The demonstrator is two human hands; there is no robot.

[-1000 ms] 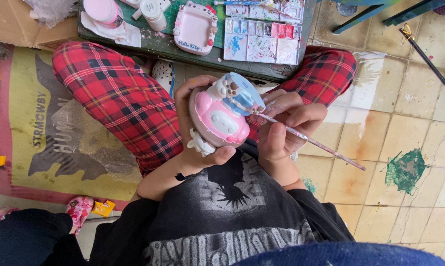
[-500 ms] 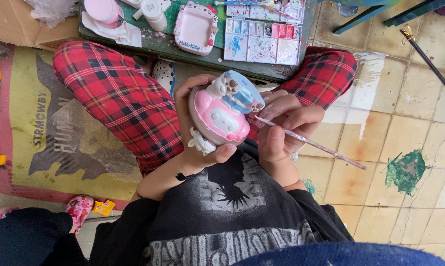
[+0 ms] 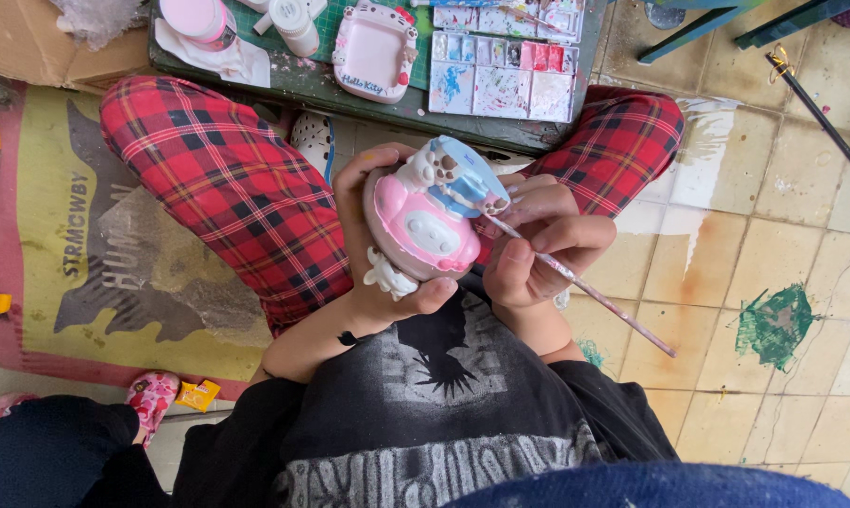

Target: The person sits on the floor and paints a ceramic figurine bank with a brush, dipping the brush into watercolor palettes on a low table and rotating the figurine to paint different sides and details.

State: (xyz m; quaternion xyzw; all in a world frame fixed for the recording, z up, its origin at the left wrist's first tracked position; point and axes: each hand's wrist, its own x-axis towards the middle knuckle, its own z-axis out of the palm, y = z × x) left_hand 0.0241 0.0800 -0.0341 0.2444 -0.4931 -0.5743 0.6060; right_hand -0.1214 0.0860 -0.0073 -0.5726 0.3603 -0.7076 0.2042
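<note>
Two hands work over the lap: the left hand (image 3: 387,273) cups a pink figurine (image 3: 429,221), grip closed round it; the right hand (image 3: 538,249) pinches a brush (image 3: 585,287), tip seemingly touching its blue top. Short, steady strokes suit; palette (image 3: 500,66) beyond.

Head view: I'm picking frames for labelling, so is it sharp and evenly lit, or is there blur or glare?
Head view: soft, even light, no hard shadows or glare; the figurine, the left hand and the right hand with its brush are sharp; only the blue fabric at the bottom edge is out of focus.
</note>
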